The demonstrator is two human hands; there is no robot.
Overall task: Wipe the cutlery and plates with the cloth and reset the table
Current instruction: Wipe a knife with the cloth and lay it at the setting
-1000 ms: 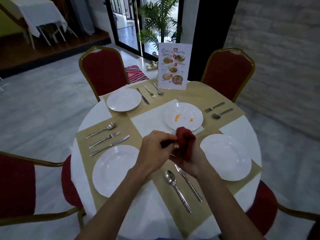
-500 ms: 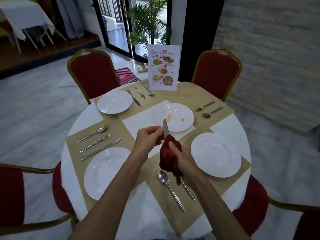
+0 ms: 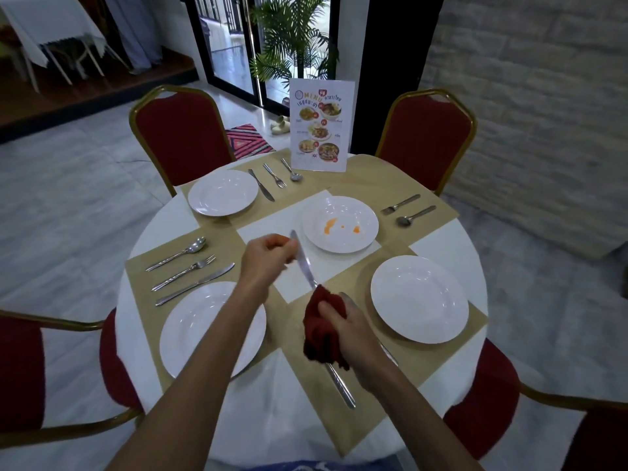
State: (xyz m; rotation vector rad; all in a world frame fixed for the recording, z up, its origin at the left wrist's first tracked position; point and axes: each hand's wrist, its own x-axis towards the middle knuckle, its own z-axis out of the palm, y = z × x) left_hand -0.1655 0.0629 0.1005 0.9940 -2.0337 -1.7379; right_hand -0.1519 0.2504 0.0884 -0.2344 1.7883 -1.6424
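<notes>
A table knife [image 3: 303, 258] is held above the round table [image 3: 272, 419]. My left hand [image 3: 266, 254] grips its upper end. My right hand [image 3: 343, 326] clutches a dark red cloth [image 3: 321, 329] bunched around the knife's lower end. Under the cloth, two pieces of cutlery [image 3: 341, 387] lie on the near tan placemat [image 3: 343, 426], partly hidden. A white plate with orange stains [image 3: 339, 243] sits at the centre. Clean-looking white plates stand at the right [image 3: 419, 299], the near left [image 3: 190, 334] and the far left [image 3: 222, 192].
A spoon, fork and knife [image 3: 190, 270] lie at the left setting, another such set [image 3: 273, 180] at the far one, and a fork and spoon [image 3: 406, 210] at the right. A menu card [image 3: 321, 125] stands at the back. Red chairs [image 3: 180, 137] ring the table.
The knife has come out of the cloth: my left hand drew it up and left while my right hand slid the cloth down toward its lower end.
</notes>
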